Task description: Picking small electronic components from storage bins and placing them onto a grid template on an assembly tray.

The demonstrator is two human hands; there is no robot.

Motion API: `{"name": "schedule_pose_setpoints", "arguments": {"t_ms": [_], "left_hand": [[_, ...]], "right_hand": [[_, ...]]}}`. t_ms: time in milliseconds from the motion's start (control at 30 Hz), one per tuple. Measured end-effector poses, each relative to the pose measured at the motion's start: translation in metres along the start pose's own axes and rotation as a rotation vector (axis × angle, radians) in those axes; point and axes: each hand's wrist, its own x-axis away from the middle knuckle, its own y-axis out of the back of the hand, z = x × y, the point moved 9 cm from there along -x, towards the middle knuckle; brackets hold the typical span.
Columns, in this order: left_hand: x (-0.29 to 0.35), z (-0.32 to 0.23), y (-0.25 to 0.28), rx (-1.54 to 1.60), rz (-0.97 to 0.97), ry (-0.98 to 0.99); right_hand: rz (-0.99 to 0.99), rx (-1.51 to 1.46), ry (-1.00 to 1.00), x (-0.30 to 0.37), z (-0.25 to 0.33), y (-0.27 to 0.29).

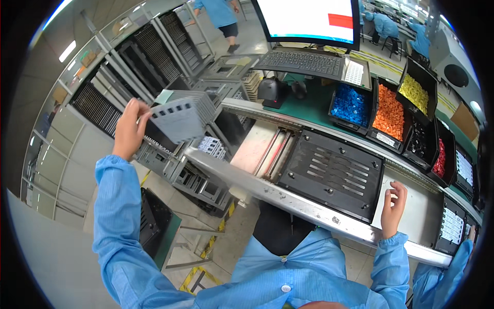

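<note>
My left hand (131, 126) is raised at the left, thumb and fingers pinched on the corner of a thin grey panel (177, 121) with a row of dark square spots along its upper edge. The panel is tilted and blurred by motion. Just behind it stands a stack of similar grey panels (206, 103). Over the conveyor's front rail, my right hand (393, 208) has loosely bent fingers, apart and holding nothing. Close to its left lies a black fixture plate (332, 172) with slots and several knobs, set on the conveyor.
Bins of blue (350, 104), orange (388, 114) and yellow parts (413, 94) line the far side. A monitor (309, 20), keyboard (303, 63) and black scanner (272, 91) stand behind the conveyor. Slotted racks (154, 49) are at the left. Another person's sleeve (447, 273) is at the right.
</note>
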Motion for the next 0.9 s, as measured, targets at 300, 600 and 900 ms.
{"name": "schedule_pose_setpoints", "arguments": {"t_ms": [300,600,900], "left_hand": [[0.012,-0.078,-0.158,1.275,0.216,0.682],[0.037,-0.084,-0.298,1.393,0.437,1.060],[0.008,-0.060,-0.354,1.417,0.385,1.109]], "right_hand": [[0.783,-0.769,-0.258,0.038,0.110,-0.147],[0.614,-0.656,-0.383,-0.016,0.108,-0.145],[0.585,-0.641,-0.289,-0.055,0.100,-0.181]]}}
